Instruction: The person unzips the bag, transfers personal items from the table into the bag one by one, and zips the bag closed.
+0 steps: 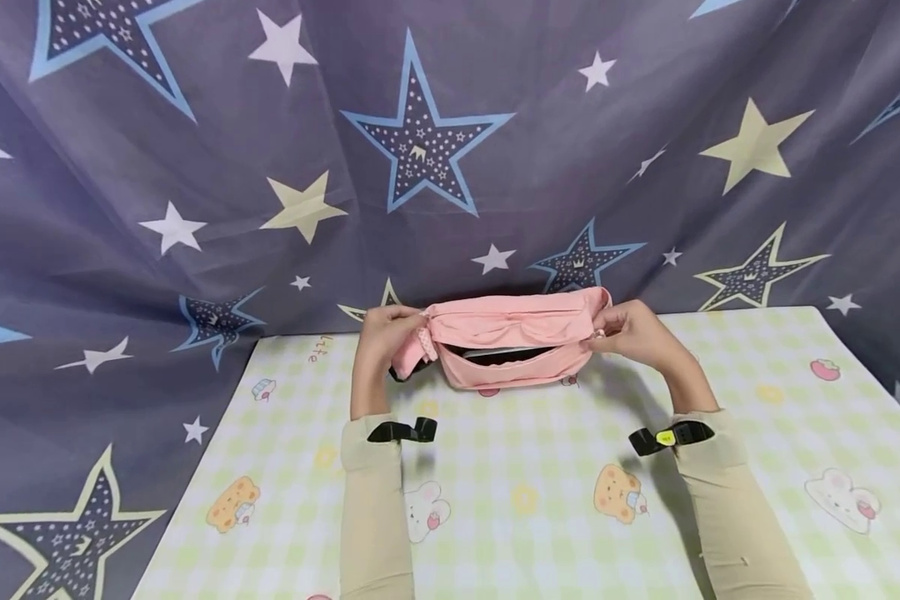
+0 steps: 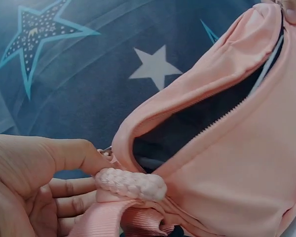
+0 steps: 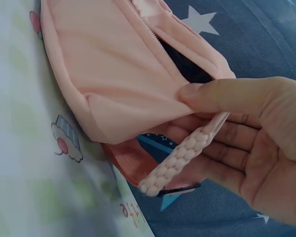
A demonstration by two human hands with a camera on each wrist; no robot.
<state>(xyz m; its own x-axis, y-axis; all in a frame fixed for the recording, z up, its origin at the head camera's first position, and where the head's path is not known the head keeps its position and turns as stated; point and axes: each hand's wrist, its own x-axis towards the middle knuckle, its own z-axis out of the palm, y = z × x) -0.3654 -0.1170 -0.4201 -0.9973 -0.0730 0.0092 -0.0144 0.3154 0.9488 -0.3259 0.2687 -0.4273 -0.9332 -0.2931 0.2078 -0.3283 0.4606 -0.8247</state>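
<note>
A pink waist bag [image 1: 510,373] is at the back of the table, its zipped mouth gaping toward me. Inside, a pale flat edge [image 1: 506,352] shows against the dark lining. At the bag's left end, my left hand [image 1: 387,337] pinches the corner beside a pale braided cord [image 2: 130,183]; a pink webbing strap [image 2: 101,219] passes below it. My right hand [image 1: 637,332] pinches the fabric at the other end between thumb and fingers. A second braided cord [image 3: 177,159] hangs across those fingers in the right wrist view.
The table [image 1: 525,550] wears a green-checked cloth printed with cartoon animals. Directly behind the bag rises a dark curtain [image 1: 450,250] with stars. Black wrist straps [image 1: 401,430] sit on both sleeves.
</note>
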